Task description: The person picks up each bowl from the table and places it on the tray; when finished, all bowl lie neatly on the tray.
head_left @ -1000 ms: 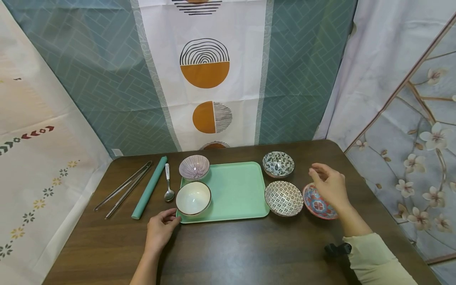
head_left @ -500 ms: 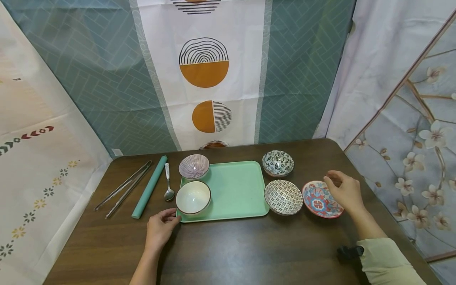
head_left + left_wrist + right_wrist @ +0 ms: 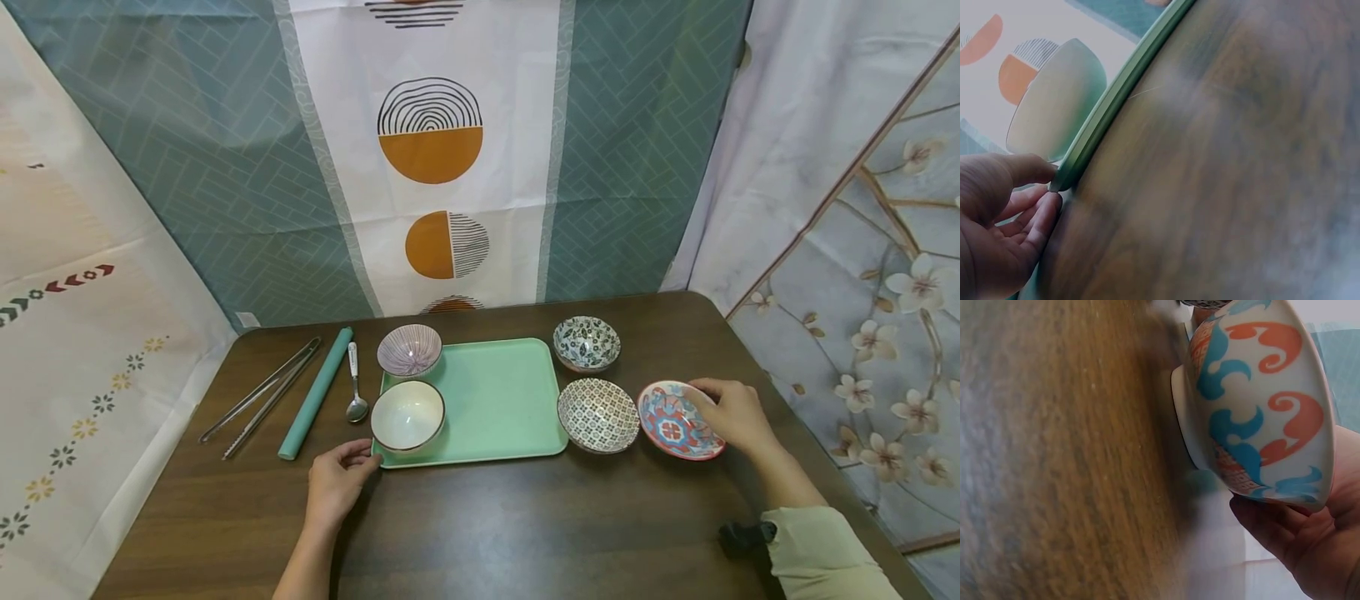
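Note:
My left hand (image 3: 337,486) pinches the near-left corner of the light green tray (image 3: 498,400), thumb above and fingertips below in the left wrist view. A white bowl with a dark rim (image 3: 407,417) stands on the tray beside that hand. Behind it, a purple-striped bowl (image 3: 409,352) sits over the far-left corner. At the right, my right hand (image 3: 741,417) holds the red and blue patterned bowl (image 3: 672,422) at its right side, thumb over the rim and fingers against the outer wall. In the right wrist view this bowl (image 3: 1266,412) shows its foot close to the table.
A brown-patterned bowl (image 3: 597,416) stands between the tray and the held bowl. Behind it is a bowl with a leaf pattern (image 3: 587,344). To the left lie metal tongs (image 3: 262,396), a green roll (image 3: 315,395) and a spoon (image 3: 356,392) on the wooden table (image 3: 480,533).
My right hand has moved right and down from above the red and blue bowl and taken hold of its right side. The left hand has stayed at the tray corner.

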Tool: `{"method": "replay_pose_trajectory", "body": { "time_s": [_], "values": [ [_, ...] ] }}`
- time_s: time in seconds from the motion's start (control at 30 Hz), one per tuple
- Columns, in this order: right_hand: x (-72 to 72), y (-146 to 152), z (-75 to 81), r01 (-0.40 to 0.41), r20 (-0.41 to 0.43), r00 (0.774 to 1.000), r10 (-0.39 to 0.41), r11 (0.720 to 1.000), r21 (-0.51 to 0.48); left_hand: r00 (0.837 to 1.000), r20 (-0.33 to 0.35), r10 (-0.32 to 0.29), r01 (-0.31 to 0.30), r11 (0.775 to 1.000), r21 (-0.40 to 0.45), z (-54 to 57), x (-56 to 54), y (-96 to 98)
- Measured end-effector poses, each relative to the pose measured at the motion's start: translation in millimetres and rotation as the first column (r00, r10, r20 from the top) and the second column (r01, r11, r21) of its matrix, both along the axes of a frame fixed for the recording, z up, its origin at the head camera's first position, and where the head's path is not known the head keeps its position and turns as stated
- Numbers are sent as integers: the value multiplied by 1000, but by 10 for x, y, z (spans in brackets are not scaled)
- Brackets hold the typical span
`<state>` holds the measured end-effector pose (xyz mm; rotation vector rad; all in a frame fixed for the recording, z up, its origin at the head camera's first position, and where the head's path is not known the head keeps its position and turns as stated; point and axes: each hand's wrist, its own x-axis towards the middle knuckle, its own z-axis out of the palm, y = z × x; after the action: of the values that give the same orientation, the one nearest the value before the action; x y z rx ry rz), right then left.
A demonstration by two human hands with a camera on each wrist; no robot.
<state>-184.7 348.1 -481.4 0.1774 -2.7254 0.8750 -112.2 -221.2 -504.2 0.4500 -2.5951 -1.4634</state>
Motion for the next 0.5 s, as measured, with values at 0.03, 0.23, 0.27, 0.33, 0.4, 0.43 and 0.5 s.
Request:
{"method": "replay_pose_trajectory", "body": {
  "time_s": [0.03, 0.23, 0.27, 0.33, 0.4, 0.43, 0.5],
  "values": [
    [1, 2, -1, -2, 1, 1000, 2, 1000, 4, 1000, -1, 0, 0, 1000, 2, -1, 0, 0],
    [-4, 28, -14, 8, -3, 1000, -8, 1000, 20, 1000, -6, -6, 6, 1000, 15, -5, 0, -9],
    [-4, 37, -20, 11, 1, 1000, -11, 1000, 18, 1000, -6, -7, 7, 1000, 16, -5, 0, -10],
    [-4, 58, -30, 23, 11, 1000, -23, 1000, 10, 1000, -5, -8, 8, 1000, 19, -8, -1, -12],
    [-1, 75, -32, 41, 15, 999, -41, 999, 2, 1000, -3, -8, 8, 1000, 20, -12, -3, -13],
    [1, 81, -25, 50, 20, 999, -50, 999, -3, 1000, -3, -8, 8, 1000, 21, -13, -4, -13],
    [1, 88, -2, 68, 33, 997, -68, 998, -15, 1000, -1, -6, 6, 1000, 22, -15, -7, -13]
  ]
}}
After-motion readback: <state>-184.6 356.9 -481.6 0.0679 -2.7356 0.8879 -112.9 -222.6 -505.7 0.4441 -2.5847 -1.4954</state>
